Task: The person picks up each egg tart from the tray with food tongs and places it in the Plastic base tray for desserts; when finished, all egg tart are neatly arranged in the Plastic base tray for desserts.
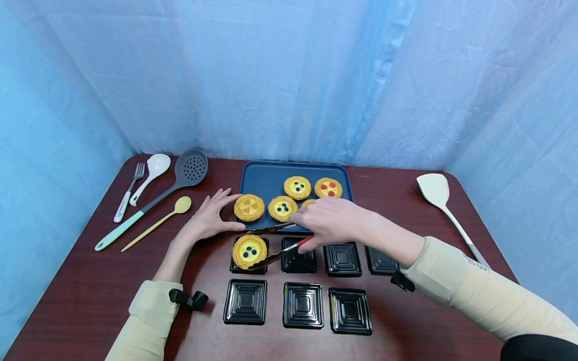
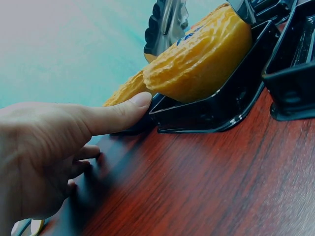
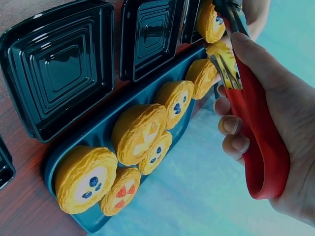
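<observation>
In my right hand [image 1: 336, 219] I grip red-handled metal tongs [image 3: 266, 162]. Their two arms span a blueberry-topped tart [image 1: 249, 251], which sits tilted in a square black container [image 2: 202, 115] just in front of the blue tray [image 1: 266, 176]. My left hand [image 1: 207, 219] has its fingers extended at the tray's left end, with the thumb by its front corner. Close to those fingers lies an orange-topped tart [image 1: 249, 207] on the tray. Other tarts on it carry blueberries [image 1: 282, 208] or red fruit [image 1: 328, 187]; my right hand partly hides some in the head view.
Several black containers [image 1: 302, 306] stand in two rows before the tray. At left lie a fork [image 1: 128, 193], a white ladle [image 1: 155, 168], a grey skimmer [image 1: 191, 168] and a yellow spoon [image 1: 182, 204]. A white spatula [image 1: 435, 189] lies at right.
</observation>
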The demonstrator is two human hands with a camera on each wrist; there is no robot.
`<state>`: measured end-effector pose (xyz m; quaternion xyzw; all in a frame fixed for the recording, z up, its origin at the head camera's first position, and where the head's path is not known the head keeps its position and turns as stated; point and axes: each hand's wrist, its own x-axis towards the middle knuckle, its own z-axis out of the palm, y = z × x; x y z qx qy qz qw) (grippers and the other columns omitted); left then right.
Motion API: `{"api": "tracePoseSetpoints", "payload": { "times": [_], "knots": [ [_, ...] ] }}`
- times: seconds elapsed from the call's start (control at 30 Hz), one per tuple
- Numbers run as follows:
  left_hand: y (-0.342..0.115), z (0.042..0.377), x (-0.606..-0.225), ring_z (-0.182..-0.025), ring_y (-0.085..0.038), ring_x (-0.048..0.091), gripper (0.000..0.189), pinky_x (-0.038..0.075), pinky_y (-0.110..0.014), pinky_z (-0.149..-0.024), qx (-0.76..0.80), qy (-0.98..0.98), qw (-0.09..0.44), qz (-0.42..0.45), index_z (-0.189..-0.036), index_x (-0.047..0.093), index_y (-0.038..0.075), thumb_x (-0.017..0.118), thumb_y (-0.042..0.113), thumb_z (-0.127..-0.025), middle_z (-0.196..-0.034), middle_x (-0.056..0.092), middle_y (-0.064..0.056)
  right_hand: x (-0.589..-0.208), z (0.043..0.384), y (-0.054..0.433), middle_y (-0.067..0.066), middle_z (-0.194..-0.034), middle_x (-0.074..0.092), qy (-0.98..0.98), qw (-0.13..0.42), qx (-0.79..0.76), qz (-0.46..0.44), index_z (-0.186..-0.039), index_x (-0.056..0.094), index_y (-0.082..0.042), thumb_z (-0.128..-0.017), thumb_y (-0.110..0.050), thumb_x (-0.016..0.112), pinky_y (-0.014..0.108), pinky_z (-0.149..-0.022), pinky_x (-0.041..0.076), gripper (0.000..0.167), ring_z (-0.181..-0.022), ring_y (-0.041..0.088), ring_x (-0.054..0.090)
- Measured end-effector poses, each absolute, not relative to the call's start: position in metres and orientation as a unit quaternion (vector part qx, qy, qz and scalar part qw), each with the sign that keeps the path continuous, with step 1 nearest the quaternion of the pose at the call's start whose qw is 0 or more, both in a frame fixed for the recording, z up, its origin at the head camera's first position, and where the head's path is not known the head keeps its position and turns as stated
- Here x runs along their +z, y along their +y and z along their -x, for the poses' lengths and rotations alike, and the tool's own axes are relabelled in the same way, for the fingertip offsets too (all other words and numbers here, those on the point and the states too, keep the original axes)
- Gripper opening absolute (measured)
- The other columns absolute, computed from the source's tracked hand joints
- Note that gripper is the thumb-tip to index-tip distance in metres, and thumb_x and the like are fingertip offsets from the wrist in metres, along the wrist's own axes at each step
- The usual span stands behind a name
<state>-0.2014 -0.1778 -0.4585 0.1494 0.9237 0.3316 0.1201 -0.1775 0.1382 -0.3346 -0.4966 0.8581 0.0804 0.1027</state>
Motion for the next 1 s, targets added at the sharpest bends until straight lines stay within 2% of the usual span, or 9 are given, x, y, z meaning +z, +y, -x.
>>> {"api": "tracePoseSetpoints", "payload": {
  "times": [0.33, 0.53, 0.73, 0.8, 1.0],
  "knots": [
    [-0.177, 0.201, -0.459, -0.162, -0.042, 0.005, 0.089, -0.001, -0.064, -0.13, 0.33, 0.925, 0.115, -0.15, -0.16, 0.039, 0.016, 0.081, 0.045, -0.087, -0.172, 0.018, -0.022, -0.332, 0.178, 0.14, 0.001, -0.107, 0.077, 0.865, 0.112, 0.07, 0.485, -0.134, 0.066, -0.014, -0.087, -0.063, 0.073, 0.027, -0.064, 0.055, 0.068, -0.076, 0.01, 0.067],
    [-0.176, 0.202, -0.459, -0.162, -0.041, 0.005, 0.09, -0.002, -0.063, -0.13, 0.333, 0.923, 0.117, -0.153, -0.16, 0.039, 0.017, 0.082, 0.045, -0.086, -0.172, 0.017, -0.021, -0.317, 0.183, 0.148, 0.0, -0.111, 0.076, 0.881, 0.122, 0.039, 0.456, -0.14, 0.062, -0.016, -0.088, -0.063, 0.072, 0.031, -0.068, 0.057, 0.071, -0.074, 0.008, 0.064],
    [-0.179, 0.201, -0.457, -0.162, -0.042, 0.005, 0.089, -0.002, -0.064, -0.13, 0.331, 0.924, 0.119, -0.151, -0.16, 0.039, 0.016, 0.081, 0.044, -0.087, -0.172, 0.017, -0.022, -0.302, 0.205, 0.15, 0.0, -0.112, 0.075, 0.895, 0.097, 0.043, 0.433, -0.138, 0.063, -0.014, -0.088, -0.062, 0.072, 0.033, -0.065, 0.057, 0.07, -0.077, 0.012, 0.068],
    [-0.179, 0.201, -0.457, -0.162, -0.042, 0.005, 0.089, -0.002, -0.064, -0.13, 0.329, 0.925, 0.118, -0.149, -0.16, 0.039, 0.016, 0.081, 0.044, -0.087, -0.172, 0.017, -0.022, -0.301, 0.215, 0.148, 0.002, -0.117, 0.075, 0.9, 0.098, 0.049, 0.422, -0.137, 0.063, -0.013, -0.088, -0.062, 0.073, 0.033, -0.067, 0.058, 0.07, -0.08, 0.013, 0.069],
    [-0.177, 0.201, -0.458, -0.162, -0.042, 0.005, 0.09, -0.002, -0.063, -0.13, 0.329, 0.925, 0.121, -0.147, -0.161, 0.038, 0.017, 0.081, 0.045, -0.087, -0.172, 0.017, -0.021, -0.308, 0.238, 0.139, 0.003, -0.116, 0.075, 0.908, 0.118, 0.058, 0.399, -0.137, 0.064, -0.012, -0.089, -0.061, 0.072, 0.035, -0.071, 0.058, 0.069, -0.083, 0.016, 0.069]
  ]
}}
